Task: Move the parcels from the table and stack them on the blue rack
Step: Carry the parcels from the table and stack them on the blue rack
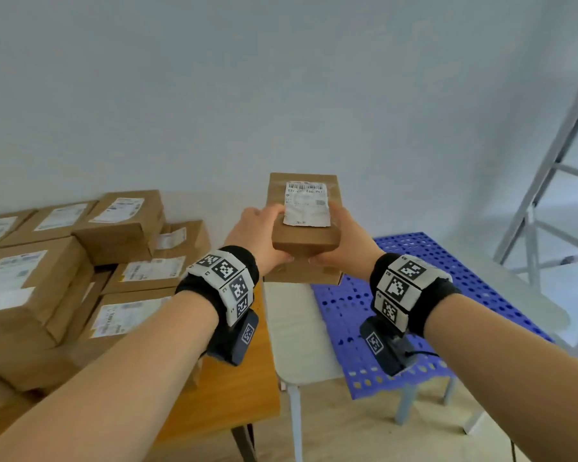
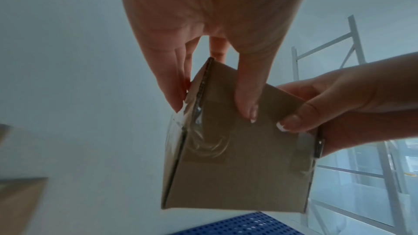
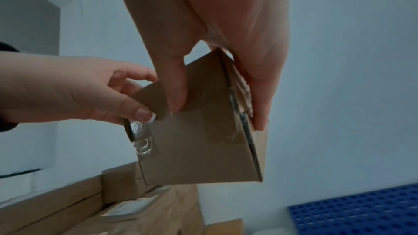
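Left hand [image 1: 264, 233] and right hand [image 1: 342, 238] clamp near end of small cardboard parcel [image 1: 306, 225], thumbs on top, fingers curled beneath; two-sided hold keeps it level, label [image 1: 307, 204] up. Parcel airborne, between wooden table's [image 1: 234, 395] right edge and blue rack's [image 1: 397, 328] left edge. Another box [image 1: 302, 275] directly below. Remaining parcels [image 1: 80, 261] stacked on table, far left.

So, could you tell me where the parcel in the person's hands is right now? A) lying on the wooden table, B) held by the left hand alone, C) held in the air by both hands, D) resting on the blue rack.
C: the left hand and right hand both grip the parcel, raised clear of the blue rack and the table.
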The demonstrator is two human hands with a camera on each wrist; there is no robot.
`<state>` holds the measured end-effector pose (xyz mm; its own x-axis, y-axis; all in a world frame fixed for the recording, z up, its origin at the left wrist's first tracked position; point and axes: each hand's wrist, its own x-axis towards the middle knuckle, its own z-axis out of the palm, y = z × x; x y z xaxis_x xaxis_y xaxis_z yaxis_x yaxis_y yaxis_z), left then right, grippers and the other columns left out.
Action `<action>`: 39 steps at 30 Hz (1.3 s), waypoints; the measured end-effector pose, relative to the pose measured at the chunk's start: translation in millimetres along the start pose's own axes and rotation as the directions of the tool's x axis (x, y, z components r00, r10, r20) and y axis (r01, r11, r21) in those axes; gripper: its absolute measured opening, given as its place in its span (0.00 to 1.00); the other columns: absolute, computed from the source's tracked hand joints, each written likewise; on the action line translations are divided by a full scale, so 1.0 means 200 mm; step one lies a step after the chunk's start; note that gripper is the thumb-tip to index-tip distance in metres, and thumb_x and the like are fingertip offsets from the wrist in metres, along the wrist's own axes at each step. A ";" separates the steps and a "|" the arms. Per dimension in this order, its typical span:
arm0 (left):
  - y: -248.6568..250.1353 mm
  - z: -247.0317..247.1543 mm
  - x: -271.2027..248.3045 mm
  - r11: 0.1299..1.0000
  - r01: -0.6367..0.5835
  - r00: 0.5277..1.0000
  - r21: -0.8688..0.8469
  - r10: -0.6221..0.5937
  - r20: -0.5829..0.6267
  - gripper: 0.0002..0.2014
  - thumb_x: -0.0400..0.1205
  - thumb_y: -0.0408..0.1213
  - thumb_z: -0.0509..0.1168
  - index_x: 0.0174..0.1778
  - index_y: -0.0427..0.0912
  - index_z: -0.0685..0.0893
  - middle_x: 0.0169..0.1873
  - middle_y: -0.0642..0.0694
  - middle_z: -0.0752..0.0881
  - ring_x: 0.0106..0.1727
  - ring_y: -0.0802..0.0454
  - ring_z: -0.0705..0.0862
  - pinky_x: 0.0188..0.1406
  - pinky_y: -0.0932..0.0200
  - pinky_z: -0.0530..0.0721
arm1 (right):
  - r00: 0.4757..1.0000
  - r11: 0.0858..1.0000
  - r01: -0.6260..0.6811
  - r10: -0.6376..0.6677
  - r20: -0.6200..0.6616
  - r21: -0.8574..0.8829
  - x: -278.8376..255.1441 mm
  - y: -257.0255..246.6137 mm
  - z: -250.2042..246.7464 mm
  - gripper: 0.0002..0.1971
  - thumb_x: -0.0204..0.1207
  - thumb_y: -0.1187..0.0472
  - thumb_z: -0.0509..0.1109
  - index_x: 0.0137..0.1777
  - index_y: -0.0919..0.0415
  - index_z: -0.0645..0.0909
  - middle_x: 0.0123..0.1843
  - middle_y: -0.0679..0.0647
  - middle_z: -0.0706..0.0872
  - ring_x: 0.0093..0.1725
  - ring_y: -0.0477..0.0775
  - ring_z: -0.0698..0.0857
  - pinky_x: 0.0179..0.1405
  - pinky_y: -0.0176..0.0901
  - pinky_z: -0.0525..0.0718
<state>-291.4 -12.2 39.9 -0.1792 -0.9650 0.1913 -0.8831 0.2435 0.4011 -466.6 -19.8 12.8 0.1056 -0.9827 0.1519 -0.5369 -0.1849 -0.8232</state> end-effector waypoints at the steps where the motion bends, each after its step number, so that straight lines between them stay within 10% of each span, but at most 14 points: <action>1: 0.11 0.07 0.03 1.000 -0.012 1.000 -0.013 0.012 0.004 0.43 0.68 0.44 0.77 0.77 0.55 0.62 0.65 0.41 0.70 0.61 0.42 0.78 0.58 0.54 0.75 | 1.000 1.000 -0.007 0.006 -0.012 -0.023 -0.01 0.08 -0.11 0.52 0.61 0.67 0.78 0.81 0.48 0.52 0.67 0.58 0.76 0.62 0.59 0.81 0.54 0.58 0.86; 12: 0.88 0.69 0.39 0.994 -0.080 0.977 -0.071 0.092 0.192 0.46 0.70 0.46 0.77 0.80 0.54 0.56 0.66 0.40 0.66 0.60 0.42 0.78 0.59 0.54 0.76 | 0.980 0.978 -0.195 0.192 -0.041 -0.076 -0.03 0.84 -0.86 0.47 0.65 0.68 0.77 0.81 0.48 0.56 0.72 0.58 0.70 0.56 0.55 0.81 0.45 0.40 0.84; 30: 1.07 1.60 1.35 0.997 0.075 0.868 -0.031 -0.050 0.494 0.48 0.69 0.48 0.76 0.80 0.53 0.55 0.70 0.36 0.65 0.64 0.38 0.76 0.62 0.49 0.77 | 0.900 0.905 -0.400 0.418 0.127 -0.143 0.71 1.85 -1.17 0.47 0.62 0.66 0.78 0.80 0.47 0.59 0.74 0.57 0.69 0.65 0.58 0.77 0.60 0.49 0.82; 39: 1.28 1.93 1.49 0.954 0.297 0.853 0.034 -0.281 0.440 0.45 0.70 0.46 0.75 0.79 0.55 0.55 0.67 0.41 0.65 0.56 0.40 0.80 0.55 0.52 0.80 | 0.912 0.942 -0.274 0.318 0.260 -0.194 0.90 2.24 -1.35 0.46 0.64 0.73 0.74 0.80 0.49 0.60 0.79 0.56 0.60 0.75 0.56 0.67 0.59 0.34 0.74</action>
<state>-738.2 -275.0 -146.9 -0.0956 -0.9341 -0.3440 -0.9107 -0.0575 0.4091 -914.0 -280.7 -180.0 0.1434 -0.9533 -0.2660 -0.6968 0.0936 -0.7111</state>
